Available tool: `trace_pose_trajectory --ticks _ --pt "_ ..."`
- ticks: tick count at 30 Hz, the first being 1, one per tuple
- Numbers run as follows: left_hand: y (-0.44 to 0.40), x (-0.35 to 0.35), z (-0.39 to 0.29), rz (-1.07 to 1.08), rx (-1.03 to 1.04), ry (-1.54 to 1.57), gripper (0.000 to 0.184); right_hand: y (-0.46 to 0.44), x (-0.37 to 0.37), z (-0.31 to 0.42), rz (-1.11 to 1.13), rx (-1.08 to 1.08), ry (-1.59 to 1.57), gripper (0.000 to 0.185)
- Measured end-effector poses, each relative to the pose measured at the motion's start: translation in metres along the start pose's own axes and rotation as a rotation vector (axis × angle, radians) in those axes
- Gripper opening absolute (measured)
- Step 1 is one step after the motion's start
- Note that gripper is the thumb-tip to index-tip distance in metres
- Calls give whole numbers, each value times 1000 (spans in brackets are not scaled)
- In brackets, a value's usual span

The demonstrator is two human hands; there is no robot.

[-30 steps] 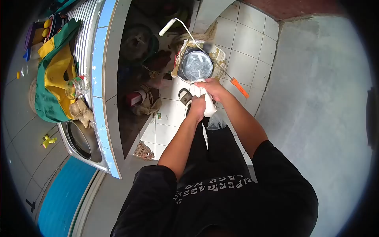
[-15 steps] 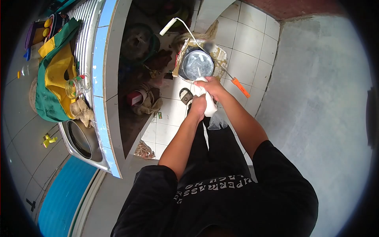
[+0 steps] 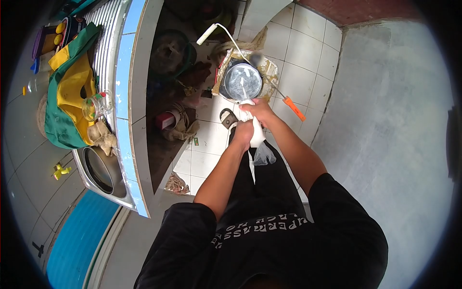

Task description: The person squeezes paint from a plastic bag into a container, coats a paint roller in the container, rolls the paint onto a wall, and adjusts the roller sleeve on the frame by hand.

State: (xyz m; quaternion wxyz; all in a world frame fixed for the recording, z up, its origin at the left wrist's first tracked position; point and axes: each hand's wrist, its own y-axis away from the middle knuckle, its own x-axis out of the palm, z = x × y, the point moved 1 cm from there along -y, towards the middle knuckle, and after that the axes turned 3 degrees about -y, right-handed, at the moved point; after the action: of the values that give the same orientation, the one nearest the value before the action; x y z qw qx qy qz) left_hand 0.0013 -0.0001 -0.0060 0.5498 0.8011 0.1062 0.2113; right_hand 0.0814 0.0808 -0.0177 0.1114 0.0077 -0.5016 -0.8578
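Observation:
Both my hands are wrapped round a clear plastic bag (image 3: 258, 137) with thick white, paint-like liquid in it. My left hand (image 3: 244, 134) grips its lower left side. My right hand (image 3: 260, 111) is closed near the bag's mouth, partly hiding it. A white streak runs from the mouth into a round metal pot (image 3: 239, 90), which has white smears inside. The pot sits on a stained, flattened-looking box (image 3: 272, 71) on the floor. Across the box lies a paint roller with a white sleeve (image 3: 207, 34), and an orange handle (image 3: 294, 109) sticks out on the right.
A sandalled foot (image 3: 228, 118) stands on the tiles below the box. To the left, a blue-edged counter (image 3: 123, 96) carries a glass jar (image 3: 94, 107), a green and yellow cloth (image 3: 57, 113) and a sink (image 3: 113, 178). A grey wall (image 3: 385, 120) rises on the right.
The bag looks slimmer at its top, and its loose clear end hangs a little lower. My left hand has shifted slightly right and down. The white streak in the pot is longer.

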Motion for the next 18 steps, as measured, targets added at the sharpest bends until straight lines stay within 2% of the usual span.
trace_pose_trajectory --ticks 5,9,12,18 --pt "4 2 -16 4 66 -28 19 -4 3 7 -22 -4 27 32" --pt "23 8 -52 -13 19 -80 24 1 11 33 19 -50 34 33" --pt "25 6 -47 -21 -15 -58 22 3 13 28 21 -37 23 33" --pt "10 -12 9 -31 8 -31 22 2 10 -21 14 25 41 32"
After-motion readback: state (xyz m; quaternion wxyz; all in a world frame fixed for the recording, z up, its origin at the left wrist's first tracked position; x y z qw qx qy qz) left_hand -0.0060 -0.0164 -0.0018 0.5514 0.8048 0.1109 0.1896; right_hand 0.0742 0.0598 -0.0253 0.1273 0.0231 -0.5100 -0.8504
